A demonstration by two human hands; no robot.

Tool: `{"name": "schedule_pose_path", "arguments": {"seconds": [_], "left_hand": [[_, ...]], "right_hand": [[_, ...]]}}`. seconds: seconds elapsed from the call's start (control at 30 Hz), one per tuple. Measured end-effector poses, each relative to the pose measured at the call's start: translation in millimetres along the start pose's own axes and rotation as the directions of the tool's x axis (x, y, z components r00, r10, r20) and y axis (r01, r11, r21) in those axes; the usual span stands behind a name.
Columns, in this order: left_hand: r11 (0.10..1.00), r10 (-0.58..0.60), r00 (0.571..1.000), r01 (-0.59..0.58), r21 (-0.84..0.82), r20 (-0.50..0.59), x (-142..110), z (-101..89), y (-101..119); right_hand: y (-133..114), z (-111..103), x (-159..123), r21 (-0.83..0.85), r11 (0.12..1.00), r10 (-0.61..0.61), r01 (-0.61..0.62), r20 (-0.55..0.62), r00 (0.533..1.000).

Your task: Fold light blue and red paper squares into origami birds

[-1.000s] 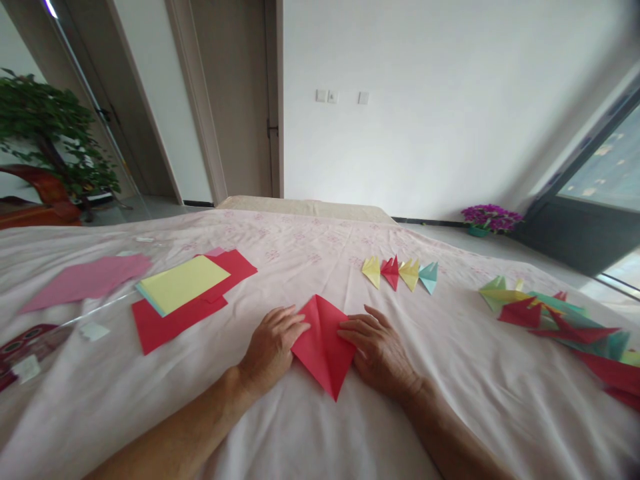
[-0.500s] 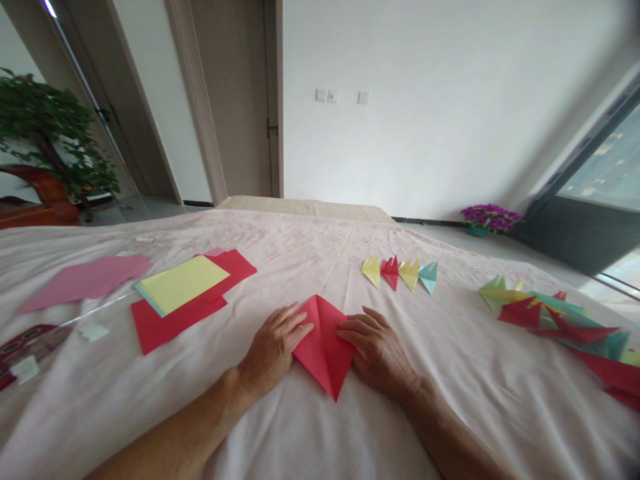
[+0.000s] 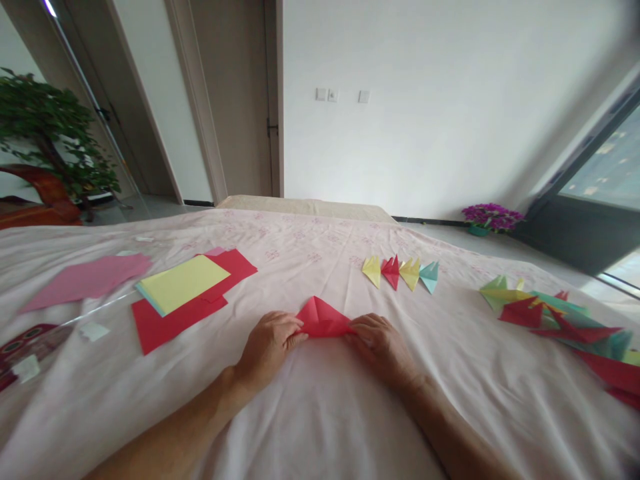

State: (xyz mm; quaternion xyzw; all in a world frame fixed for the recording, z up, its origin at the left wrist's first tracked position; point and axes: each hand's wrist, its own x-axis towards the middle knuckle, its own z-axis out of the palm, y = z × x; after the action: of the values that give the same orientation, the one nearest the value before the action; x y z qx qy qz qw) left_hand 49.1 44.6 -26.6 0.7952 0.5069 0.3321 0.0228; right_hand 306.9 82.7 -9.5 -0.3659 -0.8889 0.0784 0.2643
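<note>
A red sheet of origami paper [image 3: 324, 319] lies in front of me on the pale pink cloth [image 3: 300, 413], folded into a low triangle with its peak pointing away. My left hand [image 3: 273, 339] pinches its left corner between thumb and fingers. At the right corner, my right hand [image 3: 383, 343] grips the paper the same way; its thumb is partly hidden. Beyond my right hand stands a row of small folded paper pieces [image 3: 400, 272] in yellow, red and blue.
Yellow sheets [image 3: 184, 283] lie over red sheets [image 3: 175, 328] on the left, beside pink sheets [image 3: 87, 279]. A red phone [image 3: 25, 347] sits at the far left. Folded paper shapes [image 3: 560, 317] are heaped at the right. Purple flowers [image 3: 493, 217] stand on the floor beyond.
The near point of the red paper has been folded up and away from me, turning the diamond into a triangle. Both hands have gone from resting flat on it to pinching its side corners.
</note>
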Motion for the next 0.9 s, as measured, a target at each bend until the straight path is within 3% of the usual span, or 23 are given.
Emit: {"name": "schedule_pose_path", "arguments": {"seconds": [0.13, 0.3, 0.47, 0.63, 0.9], "left_hand": [[0.986, -0.131, 0.991, 0.127, 0.109, 0.029, 0, -8.4, 4], [0.960, -0.183, 0.980, 0.161, 0.229, 0.079, 1, -14.0, 4], [0.956, -0.186, 0.973, 0.147, 0.254, 0.137, 3, -15.5, 1], [0.960, -0.197, 0.960, 0.148, 0.238, 0.200, 5, -18.4, 1], [0.969, -0.212, 0.958, 0.181, 0.169, 0.193, 2, -18.3, -4]], "right_hand": [[2, 3, 0, -0.028, 0.994, 0.102, -0.103, -0.011, 0.995], [5, 11, -3, -0.016, 0.975, 0.223, -0.223, -0.026, 0.975], [2, 5, 4, 0.003, 0.989, 0.150, -0.151, 0.094, 0.984], [-1, -8, 18, 0.012, 0.988, 0.143, -0.152, 0.283, 0.948], [2, -4, 22, 0.014, 0.987, 0.151, -0.163, 0.292, 0.944]]}}
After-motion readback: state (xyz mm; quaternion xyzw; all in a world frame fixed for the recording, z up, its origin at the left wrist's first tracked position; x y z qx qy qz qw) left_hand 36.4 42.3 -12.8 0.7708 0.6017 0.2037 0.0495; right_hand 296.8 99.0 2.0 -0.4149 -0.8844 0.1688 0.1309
